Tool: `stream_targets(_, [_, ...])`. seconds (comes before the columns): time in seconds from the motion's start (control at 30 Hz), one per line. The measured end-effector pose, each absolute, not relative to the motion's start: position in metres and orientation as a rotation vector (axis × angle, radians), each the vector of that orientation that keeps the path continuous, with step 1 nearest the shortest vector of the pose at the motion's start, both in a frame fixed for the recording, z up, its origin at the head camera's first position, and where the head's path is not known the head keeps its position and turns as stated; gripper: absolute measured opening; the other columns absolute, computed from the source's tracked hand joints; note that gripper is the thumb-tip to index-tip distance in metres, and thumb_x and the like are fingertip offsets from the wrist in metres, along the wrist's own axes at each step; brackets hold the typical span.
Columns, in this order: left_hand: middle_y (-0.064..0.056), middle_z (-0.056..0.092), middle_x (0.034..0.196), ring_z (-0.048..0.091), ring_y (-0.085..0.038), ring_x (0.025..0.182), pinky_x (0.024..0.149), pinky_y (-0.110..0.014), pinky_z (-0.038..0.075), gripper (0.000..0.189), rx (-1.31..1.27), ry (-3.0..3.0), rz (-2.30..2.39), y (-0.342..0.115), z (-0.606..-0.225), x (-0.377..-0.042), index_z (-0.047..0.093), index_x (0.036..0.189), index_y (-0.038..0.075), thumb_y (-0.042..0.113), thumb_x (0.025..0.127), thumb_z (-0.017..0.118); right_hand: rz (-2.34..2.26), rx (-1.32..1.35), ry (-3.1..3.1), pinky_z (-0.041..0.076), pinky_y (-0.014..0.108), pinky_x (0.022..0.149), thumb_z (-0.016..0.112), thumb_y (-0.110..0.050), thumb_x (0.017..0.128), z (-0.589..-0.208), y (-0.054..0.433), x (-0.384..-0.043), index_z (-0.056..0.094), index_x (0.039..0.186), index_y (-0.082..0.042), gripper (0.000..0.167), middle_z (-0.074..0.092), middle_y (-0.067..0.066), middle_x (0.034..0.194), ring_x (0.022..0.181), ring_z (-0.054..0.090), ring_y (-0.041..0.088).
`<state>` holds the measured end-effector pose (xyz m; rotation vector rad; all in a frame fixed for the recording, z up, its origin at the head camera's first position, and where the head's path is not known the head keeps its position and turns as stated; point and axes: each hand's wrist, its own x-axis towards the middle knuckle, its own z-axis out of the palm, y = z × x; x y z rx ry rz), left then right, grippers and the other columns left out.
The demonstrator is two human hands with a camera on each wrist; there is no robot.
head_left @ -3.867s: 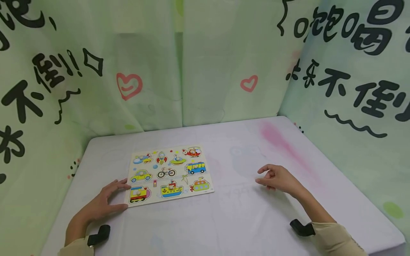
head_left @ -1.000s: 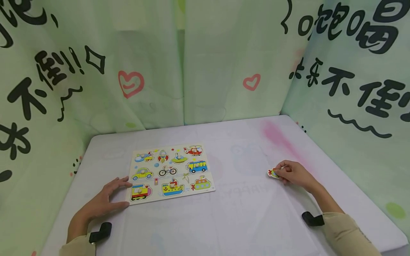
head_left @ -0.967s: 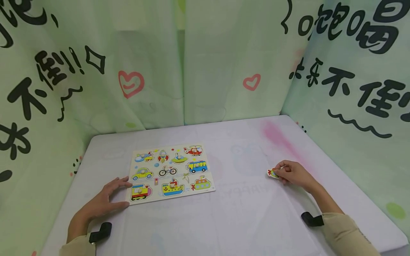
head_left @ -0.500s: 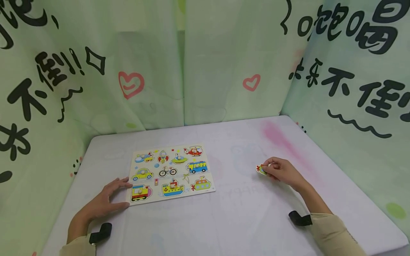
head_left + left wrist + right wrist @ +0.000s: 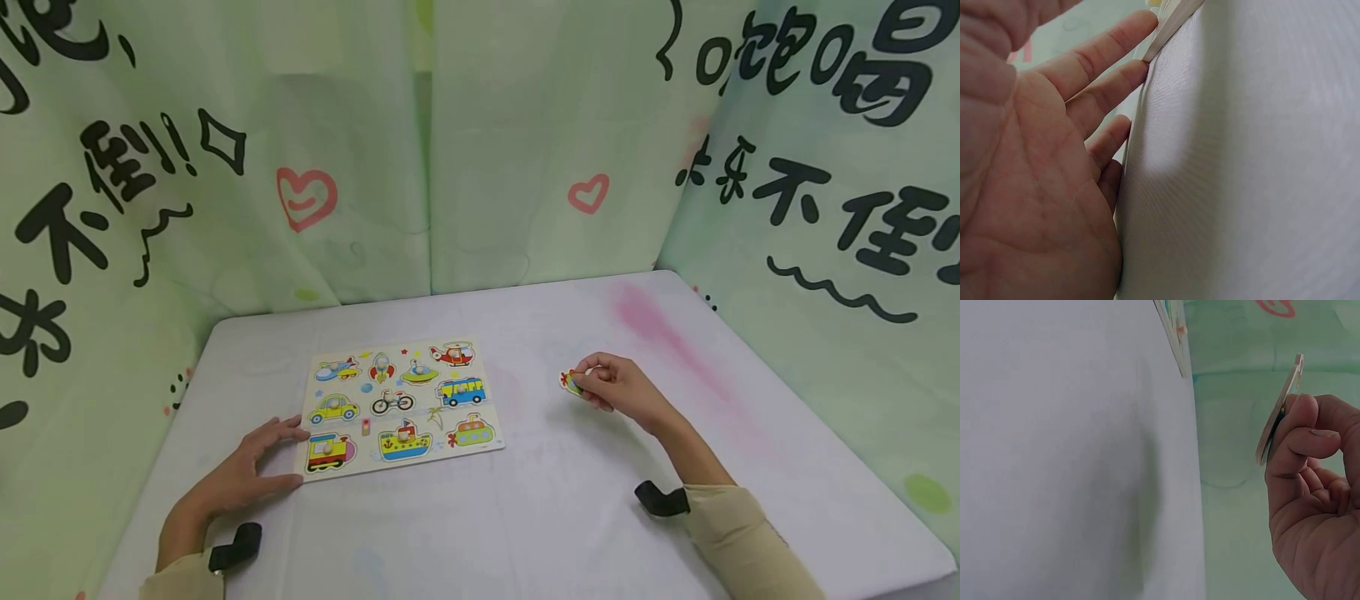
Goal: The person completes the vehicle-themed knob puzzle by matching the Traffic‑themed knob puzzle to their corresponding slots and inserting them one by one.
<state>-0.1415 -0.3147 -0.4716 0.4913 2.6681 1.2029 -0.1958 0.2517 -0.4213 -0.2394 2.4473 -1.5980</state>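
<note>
My right hand [image 5: 618, 390] pinches a small flat wooden puzzle piece [image 5: 568, 382] above the table, to the right of the board. A red tip and yellow-green body show on the piece; the fingers hide the rest. In the right wrist view the piece [image 5: 1277, 422] is edge-on between thumb and fingers. Flat on the table lies a wooden puzzle board [image 5: 442, 442] with vehicle pictures, several bearing knobs. My left hand [image 5: 242, 468] rests at the board's left side, fingers and thumb extended to its edge. The left wrist view shows the fingertips [image 5: 1138, 72] touching that edge.
A white cloth covers the table [image 5: 420, 525], with a pink stain towards the back right. Green curtains [image 5: 480, 183] with black writing and red hearts stand behind and at both sides. Each wrist wears a black camera mount.
The right hand, empty in the oldest frame, later holds the puzzle piece at the right. Since then it has carried the piece left and up from the table. The left hand stays at the board.
</note>
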Motion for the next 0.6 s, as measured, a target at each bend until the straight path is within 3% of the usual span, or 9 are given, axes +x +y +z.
stream_targets(0.6, [-0.027, 0.033, 0.16, 0.008, -0.058, 0.148, 0.11, -0.083, 0.008, 0.057, 0.455, 2.642, 1.213, -0.315, -0.472, -0.142, 0.059, 0.131, 0.01, 0.022, 0.082, 0.084, -1.534, -0.337, 2.365, 0.045, 0.022, 0.054, 0.072, -0.02, 0.097, -0.428, 0.173, -0.208, 0.061, 0.107, -0.002, 0.022, 0.062, 0.007, 0.07, 0.061, 0.052, 0.014])
